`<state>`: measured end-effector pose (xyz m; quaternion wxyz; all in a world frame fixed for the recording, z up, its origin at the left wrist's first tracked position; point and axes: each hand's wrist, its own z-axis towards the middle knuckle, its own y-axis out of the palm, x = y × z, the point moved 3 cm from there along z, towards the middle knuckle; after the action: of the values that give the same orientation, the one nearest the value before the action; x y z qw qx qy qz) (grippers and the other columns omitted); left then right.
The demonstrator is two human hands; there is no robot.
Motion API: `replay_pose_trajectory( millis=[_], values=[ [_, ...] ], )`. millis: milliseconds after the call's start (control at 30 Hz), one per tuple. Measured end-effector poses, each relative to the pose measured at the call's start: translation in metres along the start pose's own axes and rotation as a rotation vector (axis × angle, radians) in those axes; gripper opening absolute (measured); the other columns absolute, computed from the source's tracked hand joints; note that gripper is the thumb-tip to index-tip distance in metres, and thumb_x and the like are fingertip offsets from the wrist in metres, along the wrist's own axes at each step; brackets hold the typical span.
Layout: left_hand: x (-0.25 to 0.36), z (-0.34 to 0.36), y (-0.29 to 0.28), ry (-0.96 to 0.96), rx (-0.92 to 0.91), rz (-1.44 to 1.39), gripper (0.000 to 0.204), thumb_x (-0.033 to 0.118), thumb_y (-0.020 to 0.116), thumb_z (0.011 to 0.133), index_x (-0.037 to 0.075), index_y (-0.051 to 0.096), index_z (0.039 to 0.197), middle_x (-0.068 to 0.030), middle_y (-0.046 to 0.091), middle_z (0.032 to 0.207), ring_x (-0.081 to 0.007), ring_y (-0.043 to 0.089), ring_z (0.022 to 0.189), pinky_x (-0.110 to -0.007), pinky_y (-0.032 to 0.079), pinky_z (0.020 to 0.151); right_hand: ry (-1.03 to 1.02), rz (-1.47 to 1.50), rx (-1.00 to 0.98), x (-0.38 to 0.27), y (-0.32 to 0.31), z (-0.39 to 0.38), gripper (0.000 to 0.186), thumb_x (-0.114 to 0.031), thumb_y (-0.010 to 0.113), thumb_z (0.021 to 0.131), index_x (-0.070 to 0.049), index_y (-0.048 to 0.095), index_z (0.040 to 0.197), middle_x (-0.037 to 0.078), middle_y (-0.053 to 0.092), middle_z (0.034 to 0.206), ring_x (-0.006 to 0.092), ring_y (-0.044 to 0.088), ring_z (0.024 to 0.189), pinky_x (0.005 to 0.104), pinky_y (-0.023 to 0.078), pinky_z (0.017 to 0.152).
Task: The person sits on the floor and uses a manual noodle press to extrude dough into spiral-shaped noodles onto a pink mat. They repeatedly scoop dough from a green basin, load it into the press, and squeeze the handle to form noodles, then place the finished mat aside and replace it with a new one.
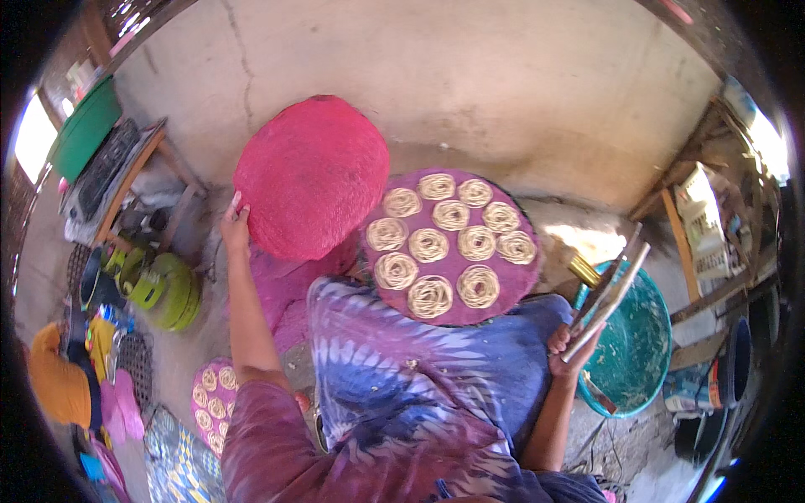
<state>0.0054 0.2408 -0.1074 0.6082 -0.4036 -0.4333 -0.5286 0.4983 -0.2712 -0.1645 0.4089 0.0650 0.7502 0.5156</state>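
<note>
At the rim of a round, red, woven-looking tray, my left hand is closed, holding it tilted up near the wall. Next to it, a round purple tray lies by my lap, bearing several coiled nests of pale dough strands. My right hand grips a tool with two long bars, raised over the edge of a teal basin. A brass-coloured cylinder shows beside the bars; whether it joins them I cannot tell.
Pale residue coats the basin's inside. At the left are a green gas cylinder, a wooden bench with a green tub, and a smaller tray of coils. A wall stands ahead. Buckets and a cream crate are at the right.
</note>
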Motion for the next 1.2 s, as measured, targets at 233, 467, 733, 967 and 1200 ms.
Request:
replay_pose_trajectory(
  millis=[233,467,733,967,1200],
  values=[
    [-0.132,-0.044,-0.124,-0.070,0.551,0.293,0.048,-0.004,0.061,0.085,-0.004,0.051,0.132,-0.0152,0.056,0.131,-0.0214,0.053,0.117,-0.032,0.039,0.100,-0.055,-0.088,-0.035,-0.001,0.002,0.003,0.074,-0.069,0.025,0.094,-0.005,0.052,0.119,0.005,0.042,0.055,0.0135,0.038,0.040,0.0269,0.033,0.036],
    [-0.183,-0.091,-0.138,-0.166,0.585,0.635,0.052,0.009,0.071,0.078,0.002,0.056,0.128,-0.0195,0.054,0.131,-0.0348,0.052,0.118,-0.042,0.041,0.100,-0.062,-0.137,-0.038,-0.001,0.005,0.005,0.074,-0.066,0.025,0.095,-0.004,0.051,0.123,0.005,0.043,0.057,0.0121,0.038,0.041,0.0242,0.032,0.035],
    [-0.161,-0.158,-0.028,0.418,-0.272,1.331,0.037,0.028,0.067,0.079,0.017,0.065,0.114,-0.0078,0.046,0.138,-0.0333,0.041,0.126,-0.050,0.035,0.103,-0.074,-0.196,-0.053,0.001,0.006,0.008,0.072,-0.064,0.024,0.097,-0.003,0.051,0.125,0.005,0.042,0.058,0.0119,0.035,0.042,0.0252,0.031,0.036],
    [-0.195,-0.122,0.082,0.564,-0.493,1.020,0.031,0.037,0.065,0.080,0.014,0.068,0.101,-0.0075,0.055,0.122,-0.0291,0.047,0.119,-0.048,0.038,0.096,-0.066,-0.242,-0.032,0.000,0.004,0.010,0.073,-0.067,0.024,0.095,-0.005,0.053,0.121,0.005,0.043,0.057,0.0128,0.037,0.041,0.0257,0.033,0.036],
    [-0.200,-0.095,0.144,0.634,-0.883,1.124,0.048,0.038,0.068,0.077,0.012,0.059,0.116,-0.0093,0.054,0.123,-0.0303,0.049,0.117,-0.049,0.038,0.097,-0.069,-0.199,0.003,0.002,0.007,0.006,0.075,-0.071,0.025,0.092,-0.007,0.055,0.118,0.005,0.042,0.054,0.0134,0.037,0.039,0.0267,0.033,0.035]
  ],
)
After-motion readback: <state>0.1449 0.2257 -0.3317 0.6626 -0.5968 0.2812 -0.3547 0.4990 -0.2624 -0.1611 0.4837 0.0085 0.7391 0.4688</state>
